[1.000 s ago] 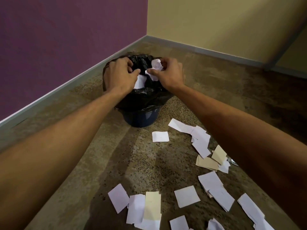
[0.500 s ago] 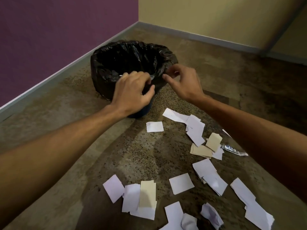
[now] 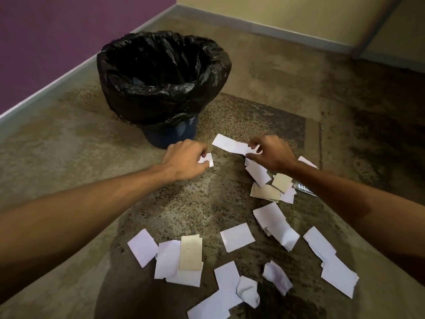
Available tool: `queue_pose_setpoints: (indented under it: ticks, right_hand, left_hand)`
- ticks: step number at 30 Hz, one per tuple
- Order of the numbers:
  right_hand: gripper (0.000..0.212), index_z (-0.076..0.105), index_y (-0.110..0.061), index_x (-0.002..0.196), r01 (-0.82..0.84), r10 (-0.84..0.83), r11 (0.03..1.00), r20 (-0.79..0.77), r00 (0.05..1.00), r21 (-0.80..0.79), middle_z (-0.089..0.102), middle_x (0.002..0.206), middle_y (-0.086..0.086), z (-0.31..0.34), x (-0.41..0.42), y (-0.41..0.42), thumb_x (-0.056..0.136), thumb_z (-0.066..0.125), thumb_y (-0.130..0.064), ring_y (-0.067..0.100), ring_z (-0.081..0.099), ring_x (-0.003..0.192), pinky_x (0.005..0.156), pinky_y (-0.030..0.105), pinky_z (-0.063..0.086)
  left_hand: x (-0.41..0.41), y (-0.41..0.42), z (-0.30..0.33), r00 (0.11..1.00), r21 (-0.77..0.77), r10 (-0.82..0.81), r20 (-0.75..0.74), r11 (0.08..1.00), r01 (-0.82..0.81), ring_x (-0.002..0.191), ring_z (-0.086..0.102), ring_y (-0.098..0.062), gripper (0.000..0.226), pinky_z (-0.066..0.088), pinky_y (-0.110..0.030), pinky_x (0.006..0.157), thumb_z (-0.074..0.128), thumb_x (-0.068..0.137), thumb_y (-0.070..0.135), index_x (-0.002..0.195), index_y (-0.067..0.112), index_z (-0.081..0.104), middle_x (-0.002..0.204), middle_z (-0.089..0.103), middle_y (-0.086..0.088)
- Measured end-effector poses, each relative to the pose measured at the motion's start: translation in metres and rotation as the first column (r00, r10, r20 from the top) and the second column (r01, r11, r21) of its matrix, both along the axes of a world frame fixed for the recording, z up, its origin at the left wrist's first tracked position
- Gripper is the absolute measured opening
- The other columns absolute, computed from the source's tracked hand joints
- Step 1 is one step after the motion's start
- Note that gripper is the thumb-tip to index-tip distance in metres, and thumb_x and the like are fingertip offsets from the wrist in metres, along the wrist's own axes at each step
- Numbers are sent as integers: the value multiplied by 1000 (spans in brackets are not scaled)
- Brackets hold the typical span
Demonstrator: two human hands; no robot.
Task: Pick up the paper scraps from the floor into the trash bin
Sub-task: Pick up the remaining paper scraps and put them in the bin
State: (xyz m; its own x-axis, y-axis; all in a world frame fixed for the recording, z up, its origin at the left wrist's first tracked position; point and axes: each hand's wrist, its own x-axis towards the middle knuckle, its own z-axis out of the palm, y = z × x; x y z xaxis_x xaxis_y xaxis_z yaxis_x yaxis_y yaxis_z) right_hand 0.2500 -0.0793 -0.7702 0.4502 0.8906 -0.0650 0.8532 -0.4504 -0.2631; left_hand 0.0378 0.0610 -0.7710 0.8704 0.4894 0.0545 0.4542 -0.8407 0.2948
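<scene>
Already pinching: left hand (image 3: 184, 161) closed on a small white scrap (image 3: 206, 159), right hand (image 3: 270, 155) closed on a long strip (image 3: 228, 145), both just in front of the trash bin (image 3: 170, 132). Could slip free (thin paper, fingertip hold) and flutter short of the liner (image 3: 161, 74). Many scraps (image 3: 236, 237) left on the floor (image 3: 69, 157).

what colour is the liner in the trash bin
Black, glossy and crinkled liner, clearest in the head view.
</scene>
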Motion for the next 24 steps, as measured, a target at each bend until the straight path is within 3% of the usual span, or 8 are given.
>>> queue_pose_setpoints:
  ticks: [7, 12, 19, 24]
  right_hand:
    - [53, 60, -21, 127, 101, -100, 982, 9, 995, -161, 66, 125, 3, -31, 14, -19, 82, 70, -47, 26, 64, 109, 88, 42, 53]
    - [67, 53, -20, 137, 123, -115, 959, 43, 992, -255, 61, 135, 5, -47, 15, -28, 81, 69, -54, 28, 58, 121, 92, 42, 52]
    - [64, 51, -15, 133, 147, -128, 942, 84, 988, -302, 58, 132, 10, -65, 12, -30, 84, 65, -54, 31, 56, 120, 90, 41, 48]
    - [73, 47, -15, 136, 184, -190, 950, -2, 982, -253, 59, 131, 11, -68, 12, -26, 78, 74, -50, 32, 56, 119, 90, 41, 50]
  left_hand:
    - [21, 6, -35, 992, -2, 38, -117, 999, -39, 110, 57, -24, 45, 50, -37, 84, 60, 86, 37, 127, 19, 56, 125, 60, -4]
    - [32, 14, -59, 971, -48, 55, -231, 997, -68, 125, 44, -27, 69, 39, -40, 98, 64, 84, 49, 143, 25, 38, 138, 47, -7]
    - [40, 25, -74, 896, -15, 84, -436, 995, -101, 147, 11, -30, 78, 17, -51, 116, 40, 95, 57, 153, 14, 10, 160, 15, -11]
    - [42, 28, -76, 913, 27, 85, -399, 996, -81, 138, 32, -28, 70, 29, -48, 112, 54, 93, 45, 150, 16, 25, 150, 34, -10]
